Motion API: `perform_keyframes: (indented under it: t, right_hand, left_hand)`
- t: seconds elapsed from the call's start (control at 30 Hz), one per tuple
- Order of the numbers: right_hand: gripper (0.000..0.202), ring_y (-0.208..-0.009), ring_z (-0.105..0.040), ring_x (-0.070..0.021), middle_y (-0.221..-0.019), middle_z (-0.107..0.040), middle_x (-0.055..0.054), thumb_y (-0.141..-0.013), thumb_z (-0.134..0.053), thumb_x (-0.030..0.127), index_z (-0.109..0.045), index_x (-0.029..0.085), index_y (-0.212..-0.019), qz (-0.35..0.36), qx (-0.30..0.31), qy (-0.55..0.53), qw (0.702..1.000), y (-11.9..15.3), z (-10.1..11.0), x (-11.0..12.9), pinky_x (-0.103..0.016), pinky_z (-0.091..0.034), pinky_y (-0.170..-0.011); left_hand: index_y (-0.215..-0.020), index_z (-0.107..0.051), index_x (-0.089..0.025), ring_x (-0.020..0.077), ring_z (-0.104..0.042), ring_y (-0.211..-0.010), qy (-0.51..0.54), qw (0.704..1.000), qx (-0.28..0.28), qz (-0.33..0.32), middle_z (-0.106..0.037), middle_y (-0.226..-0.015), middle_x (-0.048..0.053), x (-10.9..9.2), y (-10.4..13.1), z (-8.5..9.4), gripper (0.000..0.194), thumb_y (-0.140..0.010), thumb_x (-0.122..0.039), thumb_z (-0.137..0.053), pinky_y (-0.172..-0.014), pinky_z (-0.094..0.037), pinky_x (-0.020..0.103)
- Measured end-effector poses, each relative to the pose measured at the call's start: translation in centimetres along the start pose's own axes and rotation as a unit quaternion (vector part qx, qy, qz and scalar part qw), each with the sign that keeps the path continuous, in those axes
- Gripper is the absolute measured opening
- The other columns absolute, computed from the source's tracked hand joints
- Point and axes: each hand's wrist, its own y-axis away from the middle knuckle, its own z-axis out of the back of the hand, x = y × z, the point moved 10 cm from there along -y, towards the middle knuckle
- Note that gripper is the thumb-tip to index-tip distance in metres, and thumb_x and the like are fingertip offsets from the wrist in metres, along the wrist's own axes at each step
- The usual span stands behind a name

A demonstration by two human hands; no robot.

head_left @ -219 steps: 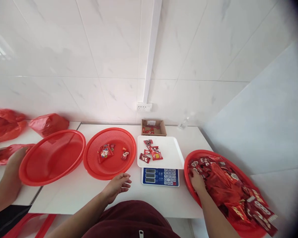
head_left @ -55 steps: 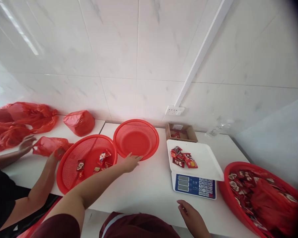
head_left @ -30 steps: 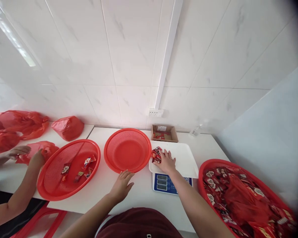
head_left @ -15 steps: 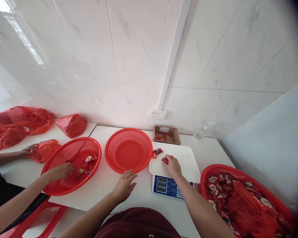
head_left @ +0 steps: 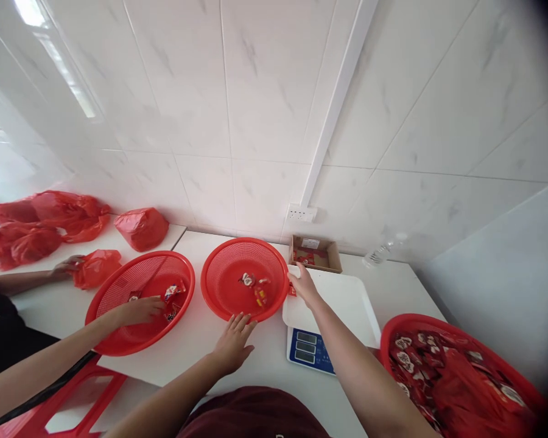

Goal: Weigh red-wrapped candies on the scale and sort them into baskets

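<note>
My left hand [head_left: 232, 345] rests with spread fingers at the front rim of the middle red basket [head_left: 223, 305]. Several wrapped pieces [head_left: 251, 283] lie inside that basket. At the basket's right rim is my right hand [head_left: 304, 285], over the left edge of the scale's white tray [head_left: 340, 304]. Its fingers are partly bent beside a small red packet [head_left: 293, 291]; whether they grip anything is hard to make out. The scale's blue panel [head_left: 308, 348] shows below the tray.
A co-worker's hands [head_left: 141, 310] are at the left red basket [head_left: 189, 277] and a red bag [head_left: 95, 269]. A full basket [head_left: 390, 322] stands right. Behind the scale are a cardboard box [head_left: 335, 255] and a clear bottle [head_left: 379, 252].
My right hand has moved left and back from the scale tray to the basket rim. Wrapped pieces now lie in the middle basket. The view has shifted slightly.
</note>
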Motion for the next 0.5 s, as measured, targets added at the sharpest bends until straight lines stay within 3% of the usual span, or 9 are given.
perform_keyframes:
  t: [0.1, 0.17, 0.23, 0.37, 0.5]
  right_hand:
    - [0.057, -0.135, -0.022, -0.0335, -0.145, -0.032, -0.014, -0.078, -0.049, 0.029, -0.041, 0.017, -0.134, -0.033, 0.077, 0.177, 0.981, 0.5, -1.8, -3.1, -0.053, -0.033, -0.099]
    - [0.053, -0.136, -0.017, -0.0352, -0.148, -0.027, -0.011, -0.08, -0.047, 0.029, -0.043, 0.021, -0.132, -0.005, 0.106, 0.239, 0.965, 1.5, -3.0, -4.0, -0.058, -0.03, -0.098]
    - [0.045, -0.135, -0.02, -0.033, -0.146, -0.032, -0.008, -0.082, -0.045, 0.028, -0.049, 0.024, -0.127, 0.051, 0.096, 0.264, 0.959, 2.6, -3.4, -3.8, -0.055, -0.03, -0.099]
    - [0.033, -0.118, -0.043, -0.0261, -0.128, -0.049, -0.01, -0.087, -0.038, 0.026, -0.064, 0.022, -0.106, 0.126, 0.043, 0.25, 0.959, 4.2, -2.7, -3.8, -0.038, -0.038, -0.094]
    - [0.034, -0.101, -0.055, -0.026, -0.111, -0.059, -0.014, -0.085, -0.038, 0.028, -0.067, 0.016, -0.097, 0.022, -0.038, 0.152, 0.987, 3.9, 0.2, -5.9, -0.038, -0.042, -0.089]
  left_hand:
    - [-0.135, -0.039, -0.025, 0.0278, -0.023, -0.137, 0.002, 1.0, 0.001, -0.001, -0.033, -0.147, 0.01, 0.3, 0.0, -0.3, 0.058, -0.079, -0.028, -0.055, -0.111, -0.019, 0.051]
    - [-0.134, -0.04, -0.025, 0.0285, -0.023, -0.137, 0.007, 1.0, 0.002, 0.002, -0.033, -0.147, 0.011, 0.4, 0.1, -0.4, 0.058, -0.079, -0.028, -0.055, -0.111, -0.018, 0.052]
    - [-0.134, -0.041, -0.025, 0.0289, -0.023, -0.137, 0.013, 1.0, 0.006, 0.004, -0.033, -0.147, 0.011, 0.4, 0.2, -0.3, 0.058, -0.078, -0.027, -0.056, -0.112, -0.018, 0.052]
    - [-0.132, -0.044, -0.023, 0.0291, -0.022, -0.138, 0.013, 1.0, 0.018, -0.004, -0.031, -0.148, 0.012, 0.1, 0.4, 0.0, 0.057, -0.077, -0.025, -0.059, -0.112, -0.016, 0.051]
    - [-0.129, -0.046, -0.023, 0.0296, -0.022, -0.137, -0.002, 1.0, 0.023, -0.008, -0.031, -0.148, 0.012, 0.0, 0.5, 0.2, 0.054, -0.077, -0.026, -0.06, -0.112, -0.017, 0.051]
